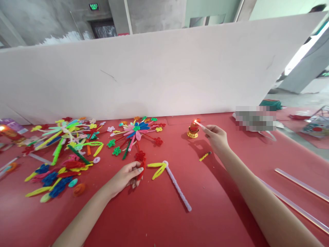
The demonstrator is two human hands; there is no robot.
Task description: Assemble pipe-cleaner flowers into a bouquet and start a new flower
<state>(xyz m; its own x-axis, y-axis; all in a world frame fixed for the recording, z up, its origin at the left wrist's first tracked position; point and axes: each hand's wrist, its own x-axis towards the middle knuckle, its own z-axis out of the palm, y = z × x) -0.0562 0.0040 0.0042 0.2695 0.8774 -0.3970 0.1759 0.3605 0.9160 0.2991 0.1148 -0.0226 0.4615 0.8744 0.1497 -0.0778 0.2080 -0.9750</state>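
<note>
At the table's middle, my left hand (131, 175) pinches a folded red pipe-cleaner piece (141, 170). A red pipe-cleaner flower (140, 156) lies just above those fingers. To their right is a lilac pipe-cleaner stem (178, 187) with two yellow loops (158, 168) at its top end. Further back, my right hand (215, 136) is closed on a short whitish glue stick (201, 125). The stick's far end is at the flame of a red candle (194, 126) in a gold holder (192, 133). A small yellow twisted piece (205, 156) with a dark end lies below that hand.
Colourful pipe-cleaner bouquets (136, 129) lie along the back and left, with loose petals and flowers (58, 178) in front. Another lit candle (10, 133) stands far left. Clear rods (300, 183) lie at right near a bag (253, 120). A white panel (164, 75) borders the back.
</note>
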